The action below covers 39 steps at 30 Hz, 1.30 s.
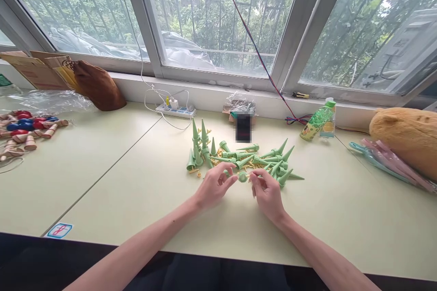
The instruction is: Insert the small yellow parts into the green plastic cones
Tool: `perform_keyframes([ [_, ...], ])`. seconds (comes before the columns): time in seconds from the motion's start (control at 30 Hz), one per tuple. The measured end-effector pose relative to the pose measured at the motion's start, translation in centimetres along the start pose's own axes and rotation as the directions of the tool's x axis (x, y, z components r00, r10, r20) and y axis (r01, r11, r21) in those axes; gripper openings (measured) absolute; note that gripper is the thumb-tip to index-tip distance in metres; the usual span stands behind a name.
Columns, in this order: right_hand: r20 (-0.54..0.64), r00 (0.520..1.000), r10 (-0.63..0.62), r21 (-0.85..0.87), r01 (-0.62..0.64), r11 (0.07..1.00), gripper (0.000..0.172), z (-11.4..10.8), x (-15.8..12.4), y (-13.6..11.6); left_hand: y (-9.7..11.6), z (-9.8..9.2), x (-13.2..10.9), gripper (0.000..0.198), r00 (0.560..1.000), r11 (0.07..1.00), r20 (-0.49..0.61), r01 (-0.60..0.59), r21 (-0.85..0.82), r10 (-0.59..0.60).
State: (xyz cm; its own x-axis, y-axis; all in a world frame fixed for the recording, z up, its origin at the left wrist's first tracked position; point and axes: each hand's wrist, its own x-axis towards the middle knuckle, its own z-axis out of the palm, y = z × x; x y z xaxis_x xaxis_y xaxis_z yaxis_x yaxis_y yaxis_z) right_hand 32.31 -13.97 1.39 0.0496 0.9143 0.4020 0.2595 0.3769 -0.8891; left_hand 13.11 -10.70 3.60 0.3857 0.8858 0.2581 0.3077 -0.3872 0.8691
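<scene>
My right hand (pixel 266 191) is closed, thumb and index finger pinching a small yellow piece at the right side of a round green cap (pixel 242 177). To the left of the cap, my left hand (pixel 215 184) has its thumb and index finger apart, with nothing seen between them. Behind both hands lies a pile of green cones (pixel 244 162) mixed with small yellow parts. Several green cones (pixel 204 132) stand upright at the pile's left end.
Wooden toys with red and blue balls (pixel 25 123) lie far left, near a brown bag (pixel 99 85). A power strip (pixel 175 110) sits by the window. At the right are a green bottle (pixel 317 120), plastic packets (pixel 392 163) and a tan plush (pixel 406 138).
</scene>
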Motion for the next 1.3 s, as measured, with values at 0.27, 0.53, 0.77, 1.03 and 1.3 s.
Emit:
perform_keyframes([
  [0.27, -0.006, 0.998, -0.061, -0.020, 0.061, 0.998, 0.019, 0.01, 0.06, -0.03, -0.46, -0.03, 0.19, 0.061, 0.931, 0.944, 0.312, 0.260, -0.202, -0.190],
  [0.53, 0.079, 0.993, -0.085, -0.003, 0.085, 0.996, 0.017, -0.13, 0.15, -0.04, -0.34, -0.04, 0.24, 0.063, 0.874, 0.884, 0.427, 0.373, -0.283, -0.232],
  [0.77, 0.089, 0.993, -0.078, 0.014, 0.077, 0.997, 0.019, -0.12, 0.34, 0.04, -0.19, -0.35, 0.27, 0.057, 0.881, 0.905, 0.413, 0.352, -0.238, -0.233],
  [1.03, 0.109, 0.992, -0.056, 0.041, 0.052, 0.998, 0.019, 0.00, 0.40, 0.19, -0.39, -0.15, 0.11, 0.046, 0.922, 0.920, 0.325, 0.298, -0.253, -0.209],
  [1.3, 0.126, 0.991, -0.032, 0.056, 0.025, 0.998, 0.019, 0.03, 0.29, 0.18, -0.24, 0.10, -0.04, 0.034, 0.968, 0.958, 0.206, 0.187, -0.216, -0.143],
])
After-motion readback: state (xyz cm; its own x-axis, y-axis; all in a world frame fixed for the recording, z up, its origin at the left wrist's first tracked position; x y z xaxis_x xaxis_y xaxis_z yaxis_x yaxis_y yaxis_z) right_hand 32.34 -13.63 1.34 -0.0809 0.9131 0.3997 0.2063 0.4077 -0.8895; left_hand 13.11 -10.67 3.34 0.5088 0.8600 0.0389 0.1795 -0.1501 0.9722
